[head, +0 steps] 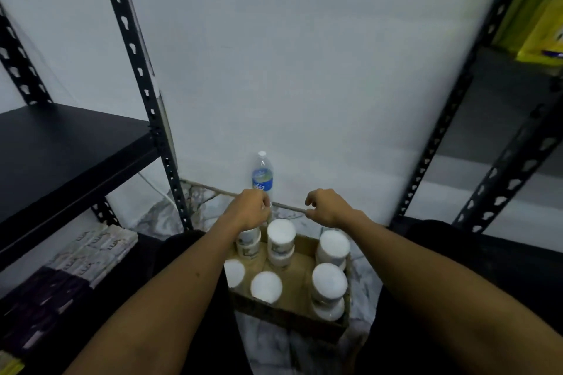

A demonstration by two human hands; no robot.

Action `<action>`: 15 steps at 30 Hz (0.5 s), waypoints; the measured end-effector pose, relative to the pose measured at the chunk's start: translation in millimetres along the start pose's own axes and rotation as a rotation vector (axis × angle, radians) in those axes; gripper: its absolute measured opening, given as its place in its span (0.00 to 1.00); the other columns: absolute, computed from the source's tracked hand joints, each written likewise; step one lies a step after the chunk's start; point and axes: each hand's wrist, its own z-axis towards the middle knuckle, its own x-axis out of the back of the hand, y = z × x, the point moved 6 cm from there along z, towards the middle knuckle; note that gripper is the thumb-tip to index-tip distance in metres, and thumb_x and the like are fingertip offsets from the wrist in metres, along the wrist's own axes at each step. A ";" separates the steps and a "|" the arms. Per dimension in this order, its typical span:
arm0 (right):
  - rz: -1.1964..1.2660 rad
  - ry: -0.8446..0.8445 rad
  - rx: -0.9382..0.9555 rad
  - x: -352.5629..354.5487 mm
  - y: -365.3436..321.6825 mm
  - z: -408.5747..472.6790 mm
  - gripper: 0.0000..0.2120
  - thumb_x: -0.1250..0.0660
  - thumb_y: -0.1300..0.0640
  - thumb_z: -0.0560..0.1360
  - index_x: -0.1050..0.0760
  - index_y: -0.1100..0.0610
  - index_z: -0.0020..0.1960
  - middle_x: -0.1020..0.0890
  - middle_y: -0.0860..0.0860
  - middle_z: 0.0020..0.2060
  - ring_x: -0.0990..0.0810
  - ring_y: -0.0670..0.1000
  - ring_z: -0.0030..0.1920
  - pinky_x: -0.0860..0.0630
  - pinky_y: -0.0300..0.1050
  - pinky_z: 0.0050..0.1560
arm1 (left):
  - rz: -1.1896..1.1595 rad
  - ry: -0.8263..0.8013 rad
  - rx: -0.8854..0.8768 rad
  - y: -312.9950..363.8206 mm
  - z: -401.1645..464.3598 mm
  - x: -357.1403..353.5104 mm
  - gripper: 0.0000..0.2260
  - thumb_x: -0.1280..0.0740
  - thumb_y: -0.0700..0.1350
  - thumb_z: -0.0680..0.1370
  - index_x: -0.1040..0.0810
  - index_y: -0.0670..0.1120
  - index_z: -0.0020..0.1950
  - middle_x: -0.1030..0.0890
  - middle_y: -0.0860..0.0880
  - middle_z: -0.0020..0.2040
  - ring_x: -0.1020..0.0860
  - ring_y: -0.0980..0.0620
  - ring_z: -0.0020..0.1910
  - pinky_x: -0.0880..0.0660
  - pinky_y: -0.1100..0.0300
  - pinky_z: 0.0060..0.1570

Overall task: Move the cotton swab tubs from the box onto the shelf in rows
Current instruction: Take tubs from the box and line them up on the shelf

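Observation:
A cardboard box (pixel 297 318) sits on the marble floor between my knees. It holds several white-lidded cotton swab tubs, such as one tub (pixel 281 233) at the back and another (pixel 329 280) at the right, some stacked two high. My left hand (pixel 248 210) hovers over the back-left tub (pixel 248 243), fingers curled down, holding nothing that I can see. My right hand (pixel 324 207) hangs above the box's far edge with loosely curled fingers, empty. The black shelf board (pixel 61 149) is at the left, bare.
A water bottle (pixel 262 175) stands against the white wall behind the box. Black slotted uprights (pixel 137 70) frame the shelf at left; another rack (pixel 451 119) stands at right with yellow packs (pixel 542 24) on it. Flat packets (pixel 91 256) lie on the lower left shelf.

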 end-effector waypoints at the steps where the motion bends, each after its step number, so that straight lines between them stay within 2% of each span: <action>1: 0.011 -0.003 -0.017 -3.4 5.4 -0.8 0.18 0.34 0.54 0.74 0.25 0.59 0.62 0.21 0.57 0.59 0.23 0.57 0.57 0.25 0.51 0.57 | -0.001 -0.008 -0.001 2.4 1.4 -4.8 0.08 0.34 0.45 0.75 0.20 0.46 0.52 0.18 0.47 0.50 0.21 0.49 0.46 0.25 0.57 0.44; 5: 0.072 -0.020 -0.100 -28.7 27.2 -3.6 0.18 0.35 0.54 0.74 0.25 0.58 0.62 0.21 0.57 0.59 0.23 0.56 0.56 0.24 0.49 0.56 | -0.032 -0.021 -0.006 1.0 7.8 -21.7 0.07 0.34 0.44 0.75 0.20 0.45 0.51 0.19 0.47 0.48 0.22 0.49 0.47 0.23 0.54 0.47; 10: 0.091 -0.111 -0.149 -70.3 52.7 -1.1 0.21 0.34 0.51 0.75 0.27 0.58 0.65 0.23 0.56 0.62 0.25 0.55 0.61 0.29 0.46 0.57 | -0.039 -0.068 0.024 -27.8 13.4 -53.5 0.03 0.34 0.43 0.73 0.21 0.46 0.45 0.19 0.46 0.44 0.21 0.47 0.45 0.26 0.56 0.42; 12: 0.111 -0.118 -0.189 -80.8 66.9 0.5 0.20 0.33 0.52 0.73 0.26 0.58 0.63 0.22 0.57 0.60 0.24 0.56 0.59 0.27 0.47 0.56 | -0.013 -0.096 0.022 -37.1 16.6 -68.6 0.05 0.34 0.42 0.74 0.20 0.45 0.47 0.19 0.45 0.46 0.22 0.47 0.46 0.27 0.57 0.42; 15: 0.105 -0.150 -0.253 -97.4 88.8 -1.7 0.16 0.32 0.53 0.72 0.21 0.59 0.57 0.19 0.58 0.53 0.21 0.56 0.52 0.23 0.47 0.50 | 0.000 -0.159 0.020 -44.0 29.3 -93.2 0.11 0.34 0.42 0.75 0.20 0.43 0.56 0.19 0.43 0.51 0.22 0.46 0.51 0.28 0.58 0.45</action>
